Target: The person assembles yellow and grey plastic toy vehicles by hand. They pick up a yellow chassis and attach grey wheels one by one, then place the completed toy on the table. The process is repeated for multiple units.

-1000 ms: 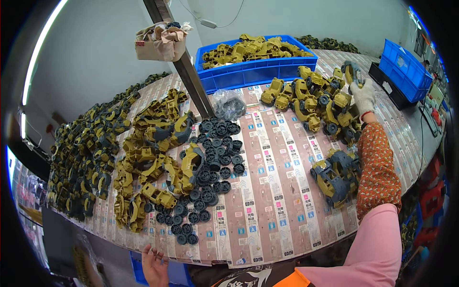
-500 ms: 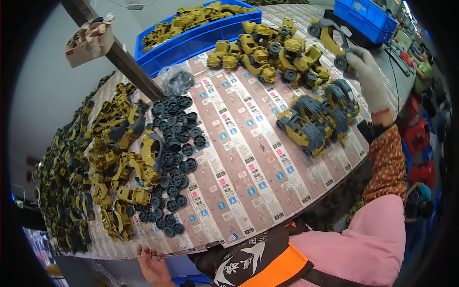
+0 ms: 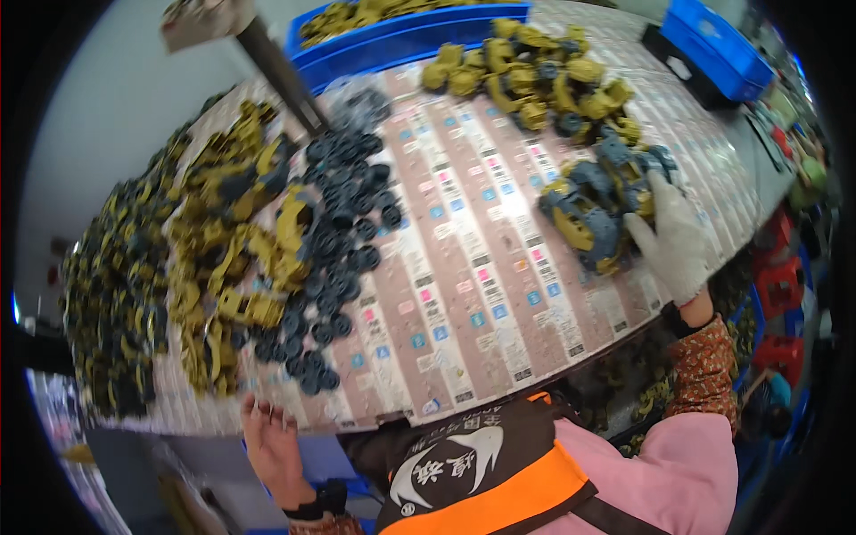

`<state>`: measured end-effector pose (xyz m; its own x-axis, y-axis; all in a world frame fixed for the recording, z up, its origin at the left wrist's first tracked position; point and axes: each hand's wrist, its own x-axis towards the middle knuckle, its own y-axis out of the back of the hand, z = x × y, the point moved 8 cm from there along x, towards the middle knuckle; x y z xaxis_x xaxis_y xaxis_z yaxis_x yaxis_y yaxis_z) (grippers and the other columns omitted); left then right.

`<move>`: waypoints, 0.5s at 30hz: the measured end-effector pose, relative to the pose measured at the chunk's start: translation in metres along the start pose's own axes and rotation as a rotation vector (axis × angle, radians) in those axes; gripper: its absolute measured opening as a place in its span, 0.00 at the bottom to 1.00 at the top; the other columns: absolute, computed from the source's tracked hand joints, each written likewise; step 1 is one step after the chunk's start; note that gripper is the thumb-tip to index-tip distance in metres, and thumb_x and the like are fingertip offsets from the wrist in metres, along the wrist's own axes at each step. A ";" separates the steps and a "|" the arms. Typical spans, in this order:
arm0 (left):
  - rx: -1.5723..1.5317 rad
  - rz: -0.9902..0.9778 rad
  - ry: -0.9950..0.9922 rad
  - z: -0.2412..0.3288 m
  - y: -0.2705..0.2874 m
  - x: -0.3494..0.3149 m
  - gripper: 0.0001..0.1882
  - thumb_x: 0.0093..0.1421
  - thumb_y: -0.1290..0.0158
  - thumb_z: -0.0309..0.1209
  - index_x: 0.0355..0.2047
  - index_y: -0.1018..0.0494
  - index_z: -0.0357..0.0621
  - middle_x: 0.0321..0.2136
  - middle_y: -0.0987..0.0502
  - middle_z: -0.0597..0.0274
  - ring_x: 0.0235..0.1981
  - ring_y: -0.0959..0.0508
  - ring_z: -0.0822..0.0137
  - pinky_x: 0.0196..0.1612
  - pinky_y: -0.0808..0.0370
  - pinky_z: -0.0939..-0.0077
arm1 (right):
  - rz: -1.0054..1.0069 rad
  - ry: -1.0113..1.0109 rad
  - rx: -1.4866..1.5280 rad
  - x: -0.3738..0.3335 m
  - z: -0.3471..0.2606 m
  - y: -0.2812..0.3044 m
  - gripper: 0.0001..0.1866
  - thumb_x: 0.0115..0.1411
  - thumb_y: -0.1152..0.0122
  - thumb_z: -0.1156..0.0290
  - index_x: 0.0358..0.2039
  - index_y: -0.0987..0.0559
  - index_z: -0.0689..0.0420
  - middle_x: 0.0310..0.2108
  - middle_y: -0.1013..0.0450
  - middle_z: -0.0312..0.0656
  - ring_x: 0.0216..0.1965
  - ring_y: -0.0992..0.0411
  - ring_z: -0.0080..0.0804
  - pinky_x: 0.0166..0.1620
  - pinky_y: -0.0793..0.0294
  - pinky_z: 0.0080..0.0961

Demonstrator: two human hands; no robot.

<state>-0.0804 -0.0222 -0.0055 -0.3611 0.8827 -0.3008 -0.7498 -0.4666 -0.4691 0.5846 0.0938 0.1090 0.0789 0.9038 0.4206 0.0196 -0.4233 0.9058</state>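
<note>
My right hand (image 3: 675, 245), in a pale glove, reaches over the table's right side. Its thumb and fingers are apart at a cluster of grey-and-yellow toy vehicle bodies (image 3: 596, 227). Whether the fingertips touch the nearest one is blurred. Beyond this cluster lies a heap of yellow toy vehicles (image 3: 526, 76), some with dark wheels. My bare left hand (image 3: 272, 446) is at the table's near edge, palm up, fingers apart, with nothing in it. Loose dark toy wheels (image 3: 343, 192) are spread from the middle left toward this hand, beside a pile of yellow toy body parts (image 3: 241, 245).
A blue crate (image 3: 401, 40) of yellow parts stands at the back, with a metal post (image 3: 281, 71) left of it. A clear plastic bag (image 3: 358, 105) lies by the post. Another blue crate (image 3: 718, 45) is at back right. Many parts (image 3: 116, 294) are heaped at far left.
My right hand has let go of the yellow toy vehicle and come down to the grey-and-yellow cluster. My left hand has risen slightly at the table edge. The whole view has shifted.
</note>
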 end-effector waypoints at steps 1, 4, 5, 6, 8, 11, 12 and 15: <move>-0.010 -0.005 -0.018 0.002 -0.001 -0.004 0.24 0.73 0.45 0.31 0.67 0.33 0.50 0.49 0.24 0.66 0.48 0.25 0.66 0.52 0.25 0.66 | 0.053 0.096 -0.104 0.000 -0.001 -0.006 0.36 0.68 0.34 0.59 0.70 0.33 0.62 0.57 0.25 0.57 0.59 0.27 0.57 0.62 0.28 0.45; -0.072 0.002 -0.035 0.002 0.004 -0.006 0.23 0.71 0.44 0.29 0.65 0.32 0.48 0.49 0.24 0.64 0.49 0.23 0.65 0.48 0.24 0.67 | 0.028 -0.047 0.074 0.001 -0.001 0.003 0.28 0.74 0.42 0.61 0.71 0.31 0.57 0.64 0.27 0.53 0.64 0.29 0.54 0.63 0.28 0.42; -0.043 0.015 -0.039 0.006 0.000 -0.005 0.22 0.71 0.43 0.30 0.64 0.31 0.47 0.48 0.23 0.64 0.48 0.22 0.65 0.47 0.24 0.68 | 0.098 -0.036 0.047 -0.002 -0.003 0.008 0.26 0.75 0.42 0.63 0.70 0.30 0.55 0.65 0.27 0.51 0.64 0.28 0.53 0.62 0.27 0.40; -0.003 0.055 -0.062 0.012 0.002 -0.008 0.22 0.71 0.43 0.31 0.63 0.30 0.48 0.47 0.23 0.65 0.48 0.22 0.66 0.47 0.23 0.69 | 0.168 -0.017 0.031 -0.002 -0.006 0.009 0.24 0.76 0.43 0.65 0.70 0.29 0.54 0.65 0.27 0.49 0.64 0.27 0.52 0.62 0.27 0.38; 0.037 0.051 -0.075 0.019 0.008 0.001 0.23 0.70 0.42 0.30 0.64 0.30 0.48 0.48 0.22 0.65 0.49 0.22 0.65 0.51 0.23 0.65 | 0.152 0.075 0.169 -0.004 -0.037 0.015 0.24 0.74 0.40 0.69 0.68 0.27 0.57 0.64 0.26 0.50 0.65 0.27 0.48 0.63 0.28 0.37; 0.233 0.137 -0.154 0.031 0.007 0.010 0.22 0.70 0.42 0.34 0.63 0.29 0.49 0.49 0.23 0.66 0.48 0.23 0.69 0.50 0.25 0.69 | 0.084 0.242 0.293 -0.006 -0.105 0.010 0.23 0.72 0.38 0.74 0.66 0.26 0.61 0.62 0.25 0.52 0.64 0.27 0.48 0.64 0.28 0.38; 0.328 0.153 -0.164 0.033 0.002 0.014 0.21 0.70 0.42 0.34 0.62 0.29 0.49 0.49 0.23 0.66 0.48 0.23 0.70 0.50 0.25 0.70 | 0.051 0.300 0.311 -0.007 -0.123 0.011 0.24 0.71 0.37 0.76 0.66 0.25 0.61 0.62 0.25 0.52 0.65 0.27 0.49 0.64 0.28 0.38; 0.592 0.099 -0.193 0.031 -0.022 0.037 0.20 0.70 0.42 0.35 0.60 0.27 0.48 0.50 0.23 0.67 0.48 0.24 0.72 0.50 0.27 0.73 | 0.032 0.414 0.422 -0.019 -0.173 0.001 0.24 0.65 0.35 0.82 0.63 0.24 0.63 0.61 0.25 0.53 0.64 0.27 0.50 0.65 0.27 0.39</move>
<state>-0.0942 0.0224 0.0198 -0.4962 0.8571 -0.1385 -0.8678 -0.4848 0.1088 0.4111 0.0877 0.1105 -0.3075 0.8037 0.5095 0.4248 -0.3632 0.8293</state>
